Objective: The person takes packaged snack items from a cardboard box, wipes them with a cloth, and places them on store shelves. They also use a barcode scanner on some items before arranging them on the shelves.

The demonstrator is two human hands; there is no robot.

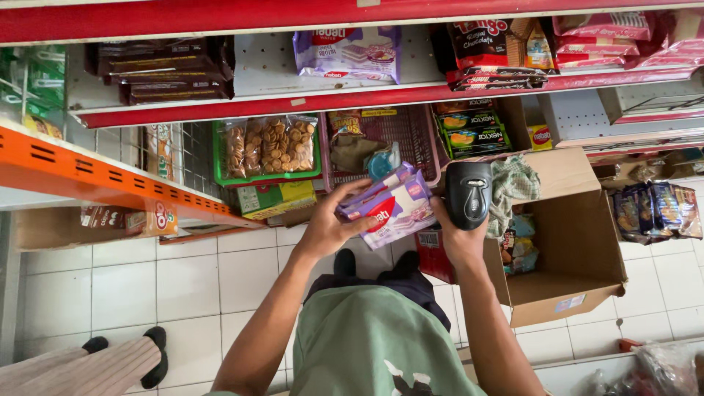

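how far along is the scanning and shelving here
Done: packs of the same purple kind already sit on the upper shelf. In hand: left hand holds a purple wafer pack, right hand a black scanner. Left: the open cardboard box has more goods inside.

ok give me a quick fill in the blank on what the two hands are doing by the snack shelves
1. The left hand holds a ____ snack packet.
2. The right hand holds a black handheld ____.
3. Beside the right hand, an open ____ box stands on the tiled floor.
4. The green basket on the lowest shelf holds bags of round ____.

Missing words: purple; scanner; cardboard; biscuits
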